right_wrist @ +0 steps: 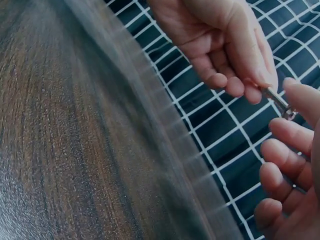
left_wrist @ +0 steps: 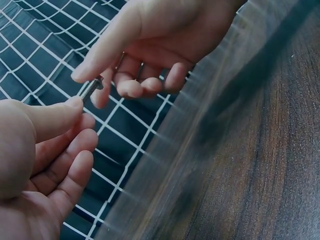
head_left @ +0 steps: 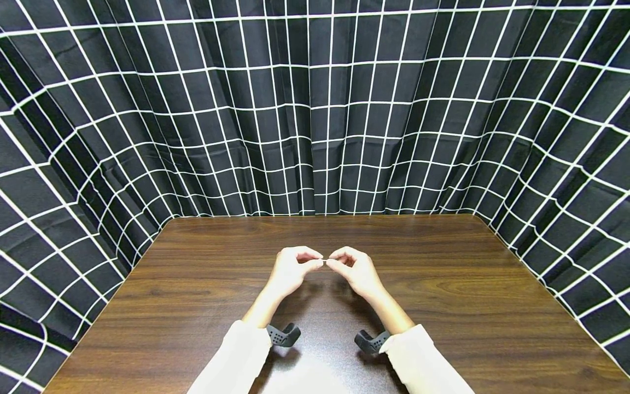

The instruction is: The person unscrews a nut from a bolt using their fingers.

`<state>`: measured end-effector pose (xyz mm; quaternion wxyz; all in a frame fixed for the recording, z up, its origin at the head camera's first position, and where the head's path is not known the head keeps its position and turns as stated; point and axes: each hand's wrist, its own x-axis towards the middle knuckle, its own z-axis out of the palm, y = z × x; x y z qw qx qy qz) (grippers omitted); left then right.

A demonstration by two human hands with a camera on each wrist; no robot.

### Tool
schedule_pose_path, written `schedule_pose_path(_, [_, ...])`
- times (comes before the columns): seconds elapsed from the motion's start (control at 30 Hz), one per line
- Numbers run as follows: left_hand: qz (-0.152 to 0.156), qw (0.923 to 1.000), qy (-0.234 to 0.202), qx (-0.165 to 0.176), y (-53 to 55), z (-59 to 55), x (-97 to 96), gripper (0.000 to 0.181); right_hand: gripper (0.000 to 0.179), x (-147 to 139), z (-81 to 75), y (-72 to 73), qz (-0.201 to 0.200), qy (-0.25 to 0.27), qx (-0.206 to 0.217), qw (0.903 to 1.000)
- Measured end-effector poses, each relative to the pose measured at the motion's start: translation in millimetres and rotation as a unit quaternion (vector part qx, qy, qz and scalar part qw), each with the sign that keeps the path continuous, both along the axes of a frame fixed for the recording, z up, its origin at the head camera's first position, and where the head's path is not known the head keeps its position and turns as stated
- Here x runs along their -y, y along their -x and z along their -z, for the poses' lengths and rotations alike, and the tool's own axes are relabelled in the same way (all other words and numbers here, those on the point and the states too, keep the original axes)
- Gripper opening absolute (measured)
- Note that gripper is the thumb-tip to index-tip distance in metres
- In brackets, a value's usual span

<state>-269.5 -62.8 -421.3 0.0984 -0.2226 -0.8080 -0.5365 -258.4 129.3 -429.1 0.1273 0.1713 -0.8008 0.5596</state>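
Pinching one end of a slim silver threaded metal bolt [left_wrist: 91,90], a bare left hand [head_left: 289,269] holds it over a brown wood-grain table [head_left: 221,262]; its long axis runs across to the bare right hand [head_left: 363,273], whose thumb and forefinger flank the wider end, contact unclear.

Bolt [right_wrist: 274,99]: one end is hidden by the left hand [left_wrist: 47,145], thread too small to be read in head view | right hand [head_left: 358,272]: contact with bolt cannot be told | sleeves [head_left: 236,355]: cut off by head view's bottom edge | table [left_wrist: 250,160]: partly blurred in wrist views | curtain [head_left: 320,117]: cropped at top, sides
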Motion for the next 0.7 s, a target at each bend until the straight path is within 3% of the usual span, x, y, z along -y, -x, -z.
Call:
schedule_pose_path(0.27, [0.003, 1.0, -0.007, 0.002, -1.8, -0.9, -0.8, 0.009, 0.03, 3, -4.3, -4.2, 0.029, -0.019, 0.029, 0.999])
schedule_pose_path(0.5, [0.0, 1.0, -0.004, 0.008, -2.0, -1.2, 0.4, 0.009, 0.022, 3, -8.6, -5.6, 0.012, -0.017, 0.025, 0.9995])
schedule_pose_path(0.7, [-0.007, 1.0, 0.003, -0.001, -1.3, -1.7, 1.6, 0.01, 0.011, 6, -32.6, -22.2, -0.01, -0.009, 0.007, 0.9999])
